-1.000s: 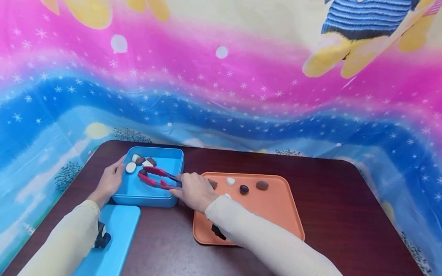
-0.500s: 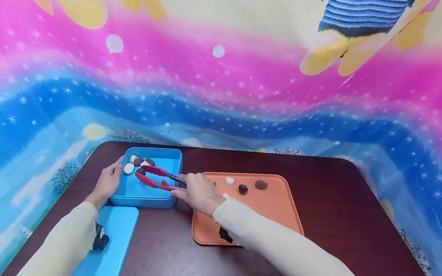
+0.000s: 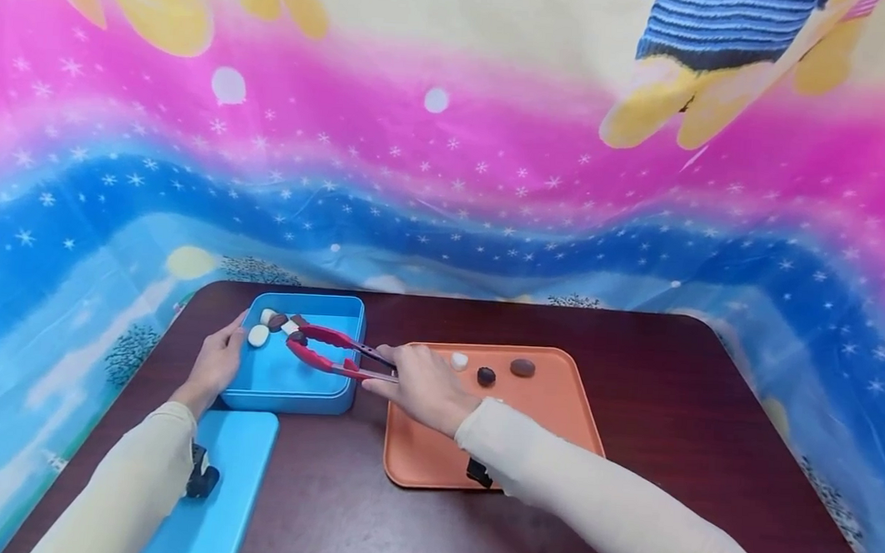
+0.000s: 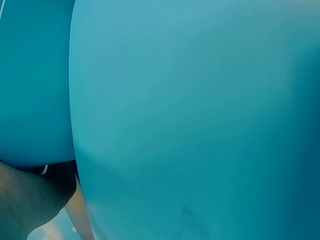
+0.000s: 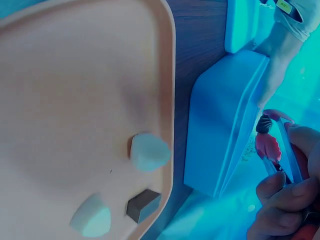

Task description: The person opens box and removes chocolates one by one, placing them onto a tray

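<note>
My right hand [image 3: 429, 384] grips red-tipped tongs [image 3: 325, 367] over the blue box [image 3: 289, 402]. Between the tong tips is a small dark ridged chocolate [image 5: 264, 123]. White and brown chocolates [image 3: 258, 335] lie grouped in the box's far left corner, just beyond the tips. My left hand [image 3: 219, 361] rests against the outside of the box's left wall, fingers extended along it. In the left wrist view, blue surfaces fill most of the picture and only part of the hand [image 4: 30, 200] shows at the lower left.
An orange tray [image 3: 417, 467] right of the box bears several chocolates, among them a brown oval one [image 3: 523, 368] and a dark round one [image 3: 486, 376]. My right forearm crosses above it. A blue lid [image 3: 241, 466] lies in front of the box, under my left forearm.
My right hand has shifted to the right with the tongs. The tips, still around the dark chocolate, are now slightly right and higher in view. My left hand stays at the box wall.
</note>
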`<state>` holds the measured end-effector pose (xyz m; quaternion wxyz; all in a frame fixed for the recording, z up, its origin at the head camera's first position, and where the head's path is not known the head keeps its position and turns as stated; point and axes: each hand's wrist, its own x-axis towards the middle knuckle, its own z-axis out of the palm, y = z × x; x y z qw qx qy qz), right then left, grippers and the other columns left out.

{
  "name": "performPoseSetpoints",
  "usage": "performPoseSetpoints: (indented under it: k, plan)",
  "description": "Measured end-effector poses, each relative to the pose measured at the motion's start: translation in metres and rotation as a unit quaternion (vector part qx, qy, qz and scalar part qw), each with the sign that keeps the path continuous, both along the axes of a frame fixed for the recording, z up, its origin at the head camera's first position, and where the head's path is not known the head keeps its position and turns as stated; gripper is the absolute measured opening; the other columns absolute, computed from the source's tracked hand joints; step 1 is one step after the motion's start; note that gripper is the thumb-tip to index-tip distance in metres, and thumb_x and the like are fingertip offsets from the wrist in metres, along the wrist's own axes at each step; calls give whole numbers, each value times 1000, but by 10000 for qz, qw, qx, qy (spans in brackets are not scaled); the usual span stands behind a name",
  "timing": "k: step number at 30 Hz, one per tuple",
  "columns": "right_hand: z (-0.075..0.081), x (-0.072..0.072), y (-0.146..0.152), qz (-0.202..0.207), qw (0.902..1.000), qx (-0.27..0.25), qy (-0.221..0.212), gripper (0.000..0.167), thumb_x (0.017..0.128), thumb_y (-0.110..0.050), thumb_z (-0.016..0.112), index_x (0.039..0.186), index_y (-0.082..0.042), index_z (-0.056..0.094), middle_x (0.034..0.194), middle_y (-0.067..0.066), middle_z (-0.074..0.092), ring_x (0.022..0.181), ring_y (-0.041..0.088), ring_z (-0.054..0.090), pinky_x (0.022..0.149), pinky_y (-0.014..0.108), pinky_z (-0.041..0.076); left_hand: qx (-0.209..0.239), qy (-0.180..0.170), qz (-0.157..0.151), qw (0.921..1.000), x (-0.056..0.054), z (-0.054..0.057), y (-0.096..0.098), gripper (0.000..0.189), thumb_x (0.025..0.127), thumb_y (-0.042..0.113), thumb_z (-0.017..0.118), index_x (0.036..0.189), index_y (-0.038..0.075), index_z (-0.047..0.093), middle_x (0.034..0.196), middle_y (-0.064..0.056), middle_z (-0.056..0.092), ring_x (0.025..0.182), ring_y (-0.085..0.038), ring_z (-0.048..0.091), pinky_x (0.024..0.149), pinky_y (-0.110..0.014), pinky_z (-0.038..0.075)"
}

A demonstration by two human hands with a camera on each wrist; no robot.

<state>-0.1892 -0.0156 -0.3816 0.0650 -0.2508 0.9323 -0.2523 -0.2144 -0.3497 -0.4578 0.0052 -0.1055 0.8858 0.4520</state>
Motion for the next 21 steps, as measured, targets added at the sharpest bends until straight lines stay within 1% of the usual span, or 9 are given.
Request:
performPoseSetpoints:
  k: [4,7,10,12,14,17,21]
  plan:
    - [4,0,9,-54,9999,-62,-124,60,93,-47,71,143,-15,60,68,-5,61,47,8,54,41,22,43,-2,-39,-31,10000,0,1,-2,55,112,37,16,163,17,8,169,-23,9,154,-51,7,122,-71,14]
    - [6,1,15,-76,10000,-41,42,55,93,-47,71,139,-17,63,72,-8,61,50,6,55,44,24,46,11,41,-94,9999,-1,3,-4,56,112,37,16,163,16,7,169,-23,9,154,-51,7,122,-71,13]
    - [7,1,20,-73,9997,-14,238,46,92,-48,71,129,-20,69,71,-7,60,53,8,52,44,24,43,-4,107,-132,9999,-1,4,-5,56,112,37,16,163,15,7,169,-23,9,154,-52,7,122,-71,13]
    - [7,2,24,-39,9997,-15,246,41,92,-48,71,124,-22,70,69,-6,60,53,9,51,43,23,41,14,51,-124,9999,0,4,-6,56,112,37,16,163,15,7,169,-23,8,154,-52,6,122,-72,13]
    - [6,4,28,-52,9997,4,232,39,92,-48,71,122,-23,70,68,-6,60,51,10,50,42,23,38,13,-2,-134,9999,1,3,-6,56,112,38,16,163,16,6,169,-24,8,154,-53,6,121,-72,13]
    - [6,7,36,-115,9997,-17,224,41,92,-48,71,126,-26,70,68,-7,60,51,10,49,41,23,36,75,-40,-129,9999,1,1,-5,56,112,39,16,163,17,6,169,-23,8,154,-52,6,121,-72,13]
    - [5,11,47,-178,9995,-151,206,44,92,-48,72,133,-33,67,66,-8,59,53,10,48,44,23,35,71,22,-149,9999,-1,0,-3,57,112,39,16,163,16,7,169,-22,9,154,-52,7,121,-72,14]
